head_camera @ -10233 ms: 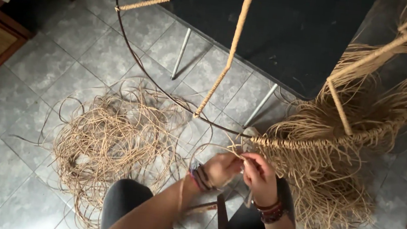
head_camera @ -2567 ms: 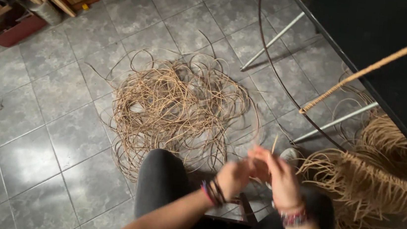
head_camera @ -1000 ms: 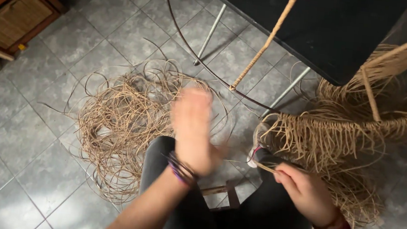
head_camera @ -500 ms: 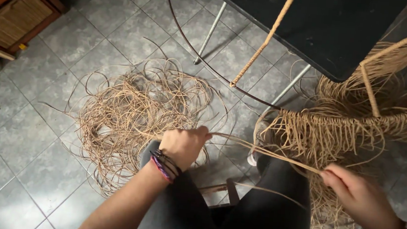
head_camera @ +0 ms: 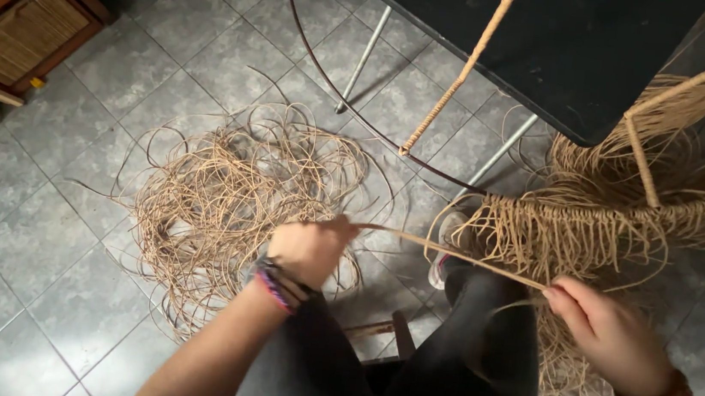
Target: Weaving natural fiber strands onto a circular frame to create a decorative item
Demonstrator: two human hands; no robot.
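Note:
A single tan rattan strand (head_camera: 451, 252) stretches taut between my two hands. My left hand (head_camera: 309, 248) is closed on one end, over my knee, with bracelets at the wrist. My right hand (head_camera: 606, 334) pinches the other end, close under a fringe of loose strands (head_camera: 565, 231) that hang from a wrapped metal hoop frame (head_camera: 361, 113). A big tangled heap of rattan strands (head_camera: 232, 199) lies on the tiled floor just left of my left hand.
A dark tabletop (head_camera: 557, 45) on thin metal legs (head_camera: 365, 53) stands ahead, over the frame. Wooden furniture with woven panels (head_camera: 16, 28) sits at the far left. More bundled fibre (head_camera: 685, 144) fills the right side. My dark-trousered legs (head_camera: 440, 361) occupy the bottom centre.
My hands have drawn further apart along the strand, the right one sliding down and right. The strand now lies straight between them.

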